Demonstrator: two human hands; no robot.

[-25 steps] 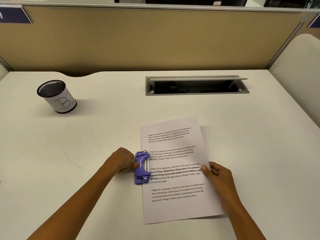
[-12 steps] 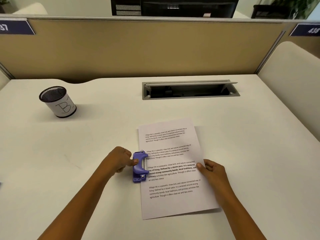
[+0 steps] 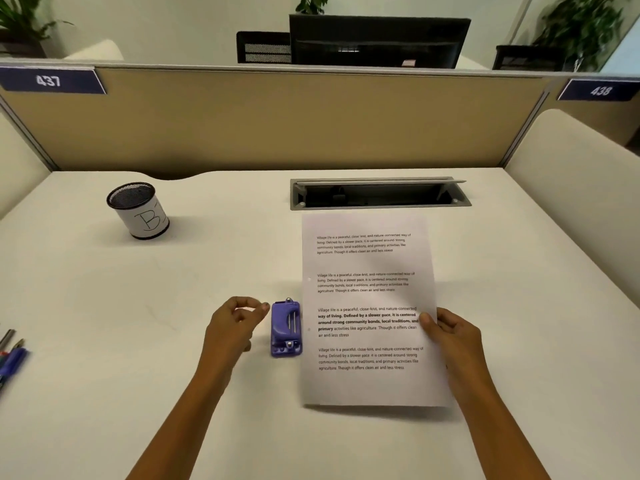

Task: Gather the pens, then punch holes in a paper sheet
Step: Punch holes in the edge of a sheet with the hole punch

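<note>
Nearest the camera, two bare forearms reach forward over the white desk top point(image 3: 173, 289). Left hand point(image 3: 232, 327) hovers just left of the small purple plastic hole punch point(image 3: 286, 329), fingers loosely curled, thumb and forefinger slightly apart, nothing in it, forefinger tip near the punch's top-left corner but not touching. Punch sits on the desk just beside the left edge of the white printed paper sheet point(image 3: 367, 306); can't tell if they touch. Right hand point(image 3: 450, 336) pinches the sheet's right edge about mid-height, thumb on top over the text margin, fingers underneath. Near edge of the sheet casts a shadow on the desk, so it looks slightly lifted there. Two small pale round marks show near the sheet's left margin, one by the second text block, one by the third; look like punched holes, too faint to be sure. At far left edge, a cluster of pens point(image 3: 10, 355) lies on the desk, blue and dark barrels, mostly cut off, blurred. Further back left: black mesh pen cup point(image 3: 138, 211) with a white paper label marked "B", upright, looks empty. Behind the sheet: grey recessed cable tray point(image 3: 379, 194), lid up. Beyond that, tan partition panel point(image 3: 277, 119) with number plates 437 and 438.
</note>
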